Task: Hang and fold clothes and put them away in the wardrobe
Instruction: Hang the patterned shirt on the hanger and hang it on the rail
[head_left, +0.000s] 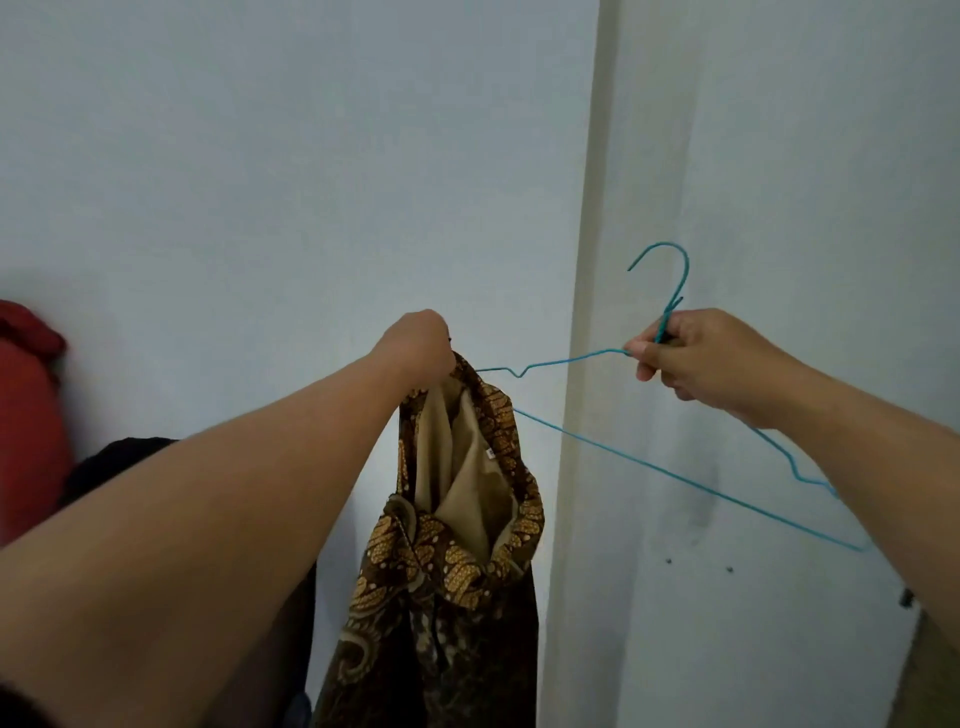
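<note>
The hanger's (649, 457) left tip is hidden inside the shirt (457, 545), whose hem runs off the bottom edge.

Brown-gold batik shirt (457, 561), tan lining; blue hanger (675, 462); red cloth (26, 415).

This is looking like a room in a home, most likely a bedroom or a laundry corner. A person's bare hands are holding up a brown batik-patterned shirt (457, 545) and a thin blue wire hanger (675, 457) against a plain pale painted wall (260, 182) with a projecting corner column (587, 260). At the left edge, a red cloth bundle (26, 415) and a dark garment (119, 462) are lying heaped, as household clothing would be.
</note>
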